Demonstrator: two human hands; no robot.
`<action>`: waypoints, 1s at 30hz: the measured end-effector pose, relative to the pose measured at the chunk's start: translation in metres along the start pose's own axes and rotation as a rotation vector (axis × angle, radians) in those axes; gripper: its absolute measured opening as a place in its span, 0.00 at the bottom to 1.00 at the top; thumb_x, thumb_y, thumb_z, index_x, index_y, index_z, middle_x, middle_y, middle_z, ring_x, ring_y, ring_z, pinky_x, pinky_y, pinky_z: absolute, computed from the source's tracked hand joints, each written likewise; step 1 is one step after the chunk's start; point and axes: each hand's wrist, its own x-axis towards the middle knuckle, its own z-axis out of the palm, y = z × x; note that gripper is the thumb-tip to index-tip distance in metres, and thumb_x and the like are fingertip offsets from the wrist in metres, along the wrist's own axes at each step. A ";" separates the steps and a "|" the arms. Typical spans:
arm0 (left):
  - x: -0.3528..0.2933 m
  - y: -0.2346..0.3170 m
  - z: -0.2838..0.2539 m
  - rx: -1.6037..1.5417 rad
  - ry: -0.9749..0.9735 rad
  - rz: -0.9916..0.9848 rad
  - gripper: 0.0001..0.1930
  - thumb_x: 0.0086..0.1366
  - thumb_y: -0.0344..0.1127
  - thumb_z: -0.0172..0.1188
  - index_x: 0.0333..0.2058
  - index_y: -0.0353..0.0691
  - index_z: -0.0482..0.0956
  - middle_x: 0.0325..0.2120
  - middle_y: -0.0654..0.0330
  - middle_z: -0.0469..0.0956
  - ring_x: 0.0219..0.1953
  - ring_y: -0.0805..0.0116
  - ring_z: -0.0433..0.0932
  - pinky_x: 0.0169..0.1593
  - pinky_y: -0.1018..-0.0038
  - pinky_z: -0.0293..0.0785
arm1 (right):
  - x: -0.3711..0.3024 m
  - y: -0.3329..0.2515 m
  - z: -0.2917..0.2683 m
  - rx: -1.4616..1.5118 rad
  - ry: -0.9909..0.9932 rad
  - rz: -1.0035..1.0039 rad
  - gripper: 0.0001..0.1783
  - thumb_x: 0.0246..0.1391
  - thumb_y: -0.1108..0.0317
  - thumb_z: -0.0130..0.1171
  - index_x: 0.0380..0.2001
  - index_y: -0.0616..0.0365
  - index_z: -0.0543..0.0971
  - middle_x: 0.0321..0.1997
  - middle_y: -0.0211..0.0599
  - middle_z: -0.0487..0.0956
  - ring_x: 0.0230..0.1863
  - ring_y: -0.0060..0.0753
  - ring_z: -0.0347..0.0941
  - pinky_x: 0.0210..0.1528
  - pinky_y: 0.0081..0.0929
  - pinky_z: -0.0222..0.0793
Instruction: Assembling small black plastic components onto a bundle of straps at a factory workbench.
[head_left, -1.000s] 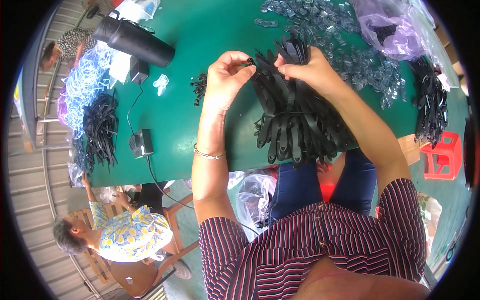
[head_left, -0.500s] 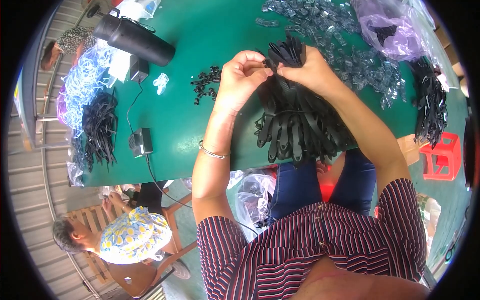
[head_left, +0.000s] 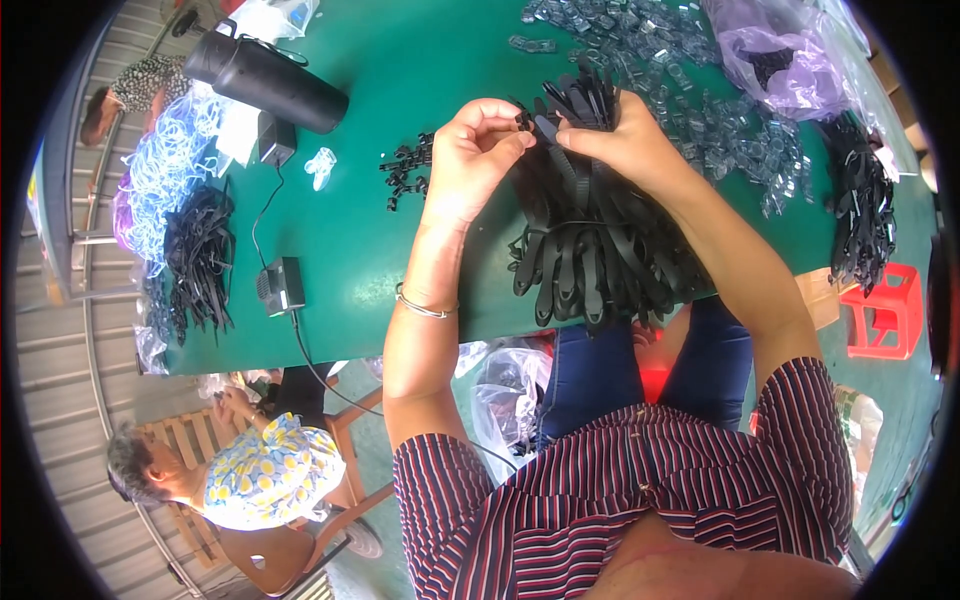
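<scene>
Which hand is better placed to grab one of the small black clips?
Likely the left hand: it is beside the small black clips, though pinching a dark piece; the right hand is farther off, gripping black straps.

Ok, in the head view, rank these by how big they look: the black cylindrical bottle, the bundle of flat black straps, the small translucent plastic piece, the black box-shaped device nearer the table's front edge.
Largest to smallest:
1. Bundle of flat black straps
2. Black cylindrical bottle
3. Black box-shaped device
4. Small translucent plastic piece
</scene>
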 end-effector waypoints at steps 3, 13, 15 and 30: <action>-0.001 0.002 0.001 0.023 -0.026 0.019 0.10 0.53 0.18 0.56 0.35 0.33 0.73 0.29 0.59 0.77 0.32 0.74 0.77 0.38 0.80 0.73 | 0.000 -0.004 -0.001 0.011 -0.040 0.037 0.13 0.39 0.73 0.61 0.32 0.62 0.75 0.29 0.30 0.76 0.31 0.20 0.71 0.37 0.21 0.67; -0.003 0.003 0.000 0.026 -0.105 0.019 0.10 0.54 0.17 0.53 0.36 0.32 0.74 0.30 0.59 0.77 0.32 0.75 0.76 0.39 0.80 0.73 | -0.001 -0.007 -0.002 -0.018 -0.109 0.032 0.13 0.39 0.72 0.60 0.32 0.62 0.75 0.29 0.29 0.75 0.31 0.19 0.70 0.36 0.20 0.66; -0.003 0.004 0.001 0.070 -0.129 0.038 0.10 0.54 0.17 0.53 0.36 0.32 0.74 0.30 0.60 0.77 0.32 0.75 0.76 0.39 0.80 0.73 | -0.002 -0.008 0.000 -0.007 -0.106 0.025 0.13 0.39 0.72 0.60 0.32 0.62 0.75 0.29 0.29 0.75 0.31 0.19 0.69 0.36 0.20 0.65; -0.004 0.008 0.000 0.091 -0.167 -0.133 0.08 0.60 0.34 0.55 0.31 0.34 0.76 0.22 0.61 0.77 0.21 0.78 0.72 0.24 0.84 0.67 | -0.001 -0.007 -0.001 -0.049 -0.149 0.018 0.11 0.40 0.72 0.60 0.31 0.62 0.74 0.28 0.27 0.74 0.31 0.18 0.68 0.35 0.19 0.65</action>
